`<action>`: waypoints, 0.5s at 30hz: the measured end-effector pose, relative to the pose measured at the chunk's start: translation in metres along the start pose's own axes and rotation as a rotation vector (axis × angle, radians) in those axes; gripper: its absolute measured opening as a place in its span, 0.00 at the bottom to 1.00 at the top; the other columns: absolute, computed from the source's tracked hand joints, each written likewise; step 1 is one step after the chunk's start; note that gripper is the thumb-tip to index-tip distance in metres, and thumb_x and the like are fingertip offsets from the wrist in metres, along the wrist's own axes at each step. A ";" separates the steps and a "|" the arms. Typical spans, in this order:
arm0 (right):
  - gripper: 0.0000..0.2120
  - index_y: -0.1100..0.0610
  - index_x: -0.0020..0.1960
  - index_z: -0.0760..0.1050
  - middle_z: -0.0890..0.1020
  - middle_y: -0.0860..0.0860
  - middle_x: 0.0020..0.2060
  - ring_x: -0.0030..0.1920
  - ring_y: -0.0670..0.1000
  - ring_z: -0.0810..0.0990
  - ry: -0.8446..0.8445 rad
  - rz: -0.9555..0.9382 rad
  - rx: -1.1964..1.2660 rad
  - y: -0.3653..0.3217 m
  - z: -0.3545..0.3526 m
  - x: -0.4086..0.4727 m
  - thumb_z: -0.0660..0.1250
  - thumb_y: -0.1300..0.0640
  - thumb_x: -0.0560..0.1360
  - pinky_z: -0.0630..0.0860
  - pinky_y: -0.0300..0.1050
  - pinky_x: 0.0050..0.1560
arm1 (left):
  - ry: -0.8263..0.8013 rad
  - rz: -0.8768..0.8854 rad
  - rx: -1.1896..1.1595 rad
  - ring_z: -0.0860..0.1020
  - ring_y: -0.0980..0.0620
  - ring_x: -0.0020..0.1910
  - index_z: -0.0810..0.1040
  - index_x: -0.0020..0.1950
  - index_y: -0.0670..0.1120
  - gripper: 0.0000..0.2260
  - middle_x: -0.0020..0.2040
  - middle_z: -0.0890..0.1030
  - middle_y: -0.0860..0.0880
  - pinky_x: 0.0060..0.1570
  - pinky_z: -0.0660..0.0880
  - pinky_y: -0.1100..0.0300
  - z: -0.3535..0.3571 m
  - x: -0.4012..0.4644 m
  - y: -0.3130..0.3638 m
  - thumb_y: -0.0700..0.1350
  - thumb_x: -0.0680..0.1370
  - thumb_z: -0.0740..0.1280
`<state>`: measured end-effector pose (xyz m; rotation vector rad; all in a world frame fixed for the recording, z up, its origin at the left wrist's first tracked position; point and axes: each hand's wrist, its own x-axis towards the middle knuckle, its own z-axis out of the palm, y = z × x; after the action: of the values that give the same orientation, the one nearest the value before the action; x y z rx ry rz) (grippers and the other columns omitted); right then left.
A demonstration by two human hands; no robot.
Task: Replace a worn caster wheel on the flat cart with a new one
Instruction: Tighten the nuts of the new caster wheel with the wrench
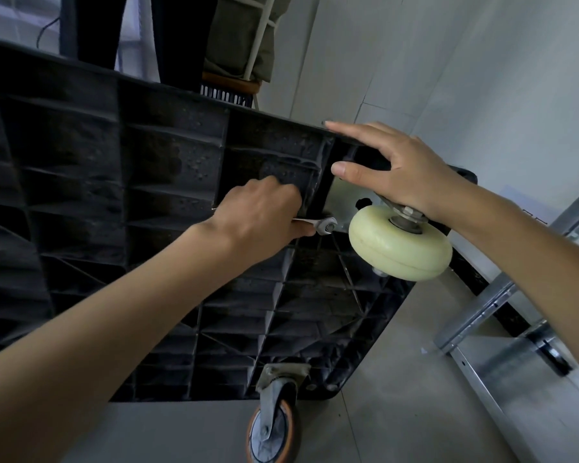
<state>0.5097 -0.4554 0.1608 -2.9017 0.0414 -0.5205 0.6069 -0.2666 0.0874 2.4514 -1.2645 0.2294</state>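
The flat cart (114,195) is lying upturned, exposing its casters. The left hand (264,212) is gripping a wrench (321,225) seated on a mounting nut beside the cream caster wheel (400,243), while the right hand (391,168), fingers spread, is bracing the cart's far edge to steady it

head cam, close, facing down

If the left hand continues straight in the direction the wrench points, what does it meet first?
Most likely the cream caster wheel: the left hand holds the wrench pointing right, its head already on a bolt just before the wheel. Depth is unclear.
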 end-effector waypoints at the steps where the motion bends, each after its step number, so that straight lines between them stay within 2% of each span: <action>1: 0.27 0.31 0.76 0.63 0.72 0.35 0.69 0.73 0.43 0.69 0.001 0.001 0.001 0.000 0.000 0.000 0.62 0.31 0.78 0.62 0.60 0.76 | -0.012 0.000 0.016 0.71 0.45 0.40 0.63 0.33 0.51 0.23 0.35 0.67 0.50 0.42 0.70 0.52 0.000 0.002 0.001 0.63 0.78 0.67; 4: 0.27 0.32 0.76 0.64 0.73 0.36 0.69 0.72 0.43 0.69 -0.001 -0.004 0.001 0.000 0.000 0.000 0.62 0.32 0.78 0.62 0.59 0.76 | -0.016 0.024 0.088 0.70 0.45 0.42 0.67 0.37 0.49 0.22 0.36 0.66 0.51 0.43 0.68 0.53 -0.003 0.005 -0.001 0.65 0.78 0.66; 6: 0.28 0.32 0.76 0.64 0.73 0.35 0.68 0.72 0.43 0.70 0.000 -0.003 0.006 -0.001 0.000 0.000 0.62 0.31 0.78 0.63 0.58 0.76 | -0.020 0.060 0.124 0.72 0.45 0.45 0.76 0.47 0.49 0.19 0.40 0.67 0.51 0.44 0.67 0.53 -0.005 0.008 -0.001 0.65 0.78 0.65; 8: 0.28 0.32 0.76 0.64 0.73 0.34 0.68 0.71 0.43 0.70 0.002 -0.005 0.007 -0.001 0.001 0.000 0.62 0.30 0.77 0.63 0.58 0.75 | -0.041 0.074 0.121 0.75 0.44 0.48 0.79 0.54 0.49 0.21 0.41 0.68 0.52 0.45 0.66 0.54 -0.007 0.009 -0.002 0.66 0.78 0.64; 10: 0.29 0.32 0.76 0.64 0.73 0.34 0.67 0.71 0.44 0.70 0.002 -0.006 0.006 0.000 0.001 0.001 0.61 0.29 0.76 0.64 0.59 0.75 | -0.073 0.079 0.123 0.73 0.47 0.47 0.78 0.53 0.50 0.20 0.40 0.67 0.53 0.44 0.65 0.54 -0.008 0.010 -0.004 0.66 0.78 0.63; 13: 0.30 0.32 0.76 0.64 0.74 0.34 0.66 0.71 0.43 0.70 -0.002 -0.007 0.014 -0.001 0.000 0.000 0.62 0.29 0.75 0.63 0.59 0.75 | -0.128 0.074 0.144 0.69 0.50 0.44 0.69 0.43 0.53 0.17 0.38 0.65 0.55 0.44 0.65 0.55 -0.010 0.010 -0.003 0.66 0.79 0.61; 15: 0.30 0.33 0.76 0.64 0.74 0.34 0.66 0.70 0.44 0.71 0.003 -0.009 0.014 -0.001 0.000 0.000 0.62 0.29 0.75 0.63 0.59 0.75 | -0.154 0.076 0.134 0.69 0.50 0.45 0.67 0.43 0.54 0.17 0.39 0.65 0.55 0.44 0.66 0.55 -0.013 0.011 -0.002 0.65 0.80 0.61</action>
<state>0.5100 -0.4543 0.1612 -2.8891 0.0249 -0.5243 0.6152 -0.2686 0.1021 2.5795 -1.4516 0.1525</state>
